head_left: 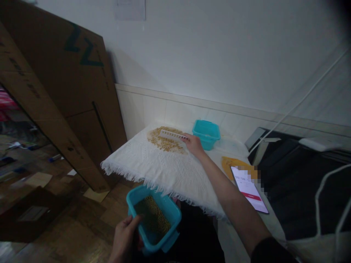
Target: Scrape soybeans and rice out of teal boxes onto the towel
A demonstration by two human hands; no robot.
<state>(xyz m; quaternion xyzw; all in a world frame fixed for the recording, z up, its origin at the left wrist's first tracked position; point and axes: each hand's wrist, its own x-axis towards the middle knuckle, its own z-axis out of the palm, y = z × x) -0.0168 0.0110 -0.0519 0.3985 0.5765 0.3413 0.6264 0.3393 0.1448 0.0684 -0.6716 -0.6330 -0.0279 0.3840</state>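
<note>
Turquoise tub [173, 209]: the left hand [124, 232] pinches its rim, thumb on top. The right hand [193, 143] pinches a white strip [170, 134] at the beans [168, 145] spread on cloth [152, 168].

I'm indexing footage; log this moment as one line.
left hand: grips teal tub with beans; right hand: holds white slotted strip at bean pile; under pile: white fringed cloth; beyond right hand: second teal tub

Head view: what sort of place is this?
An indoor room, possibly a home or small workshop; can't tell which. Clues: the tall cardboard box, the cluttered wood-look floor and the fringed white cloth spread as a work surface.
</note>
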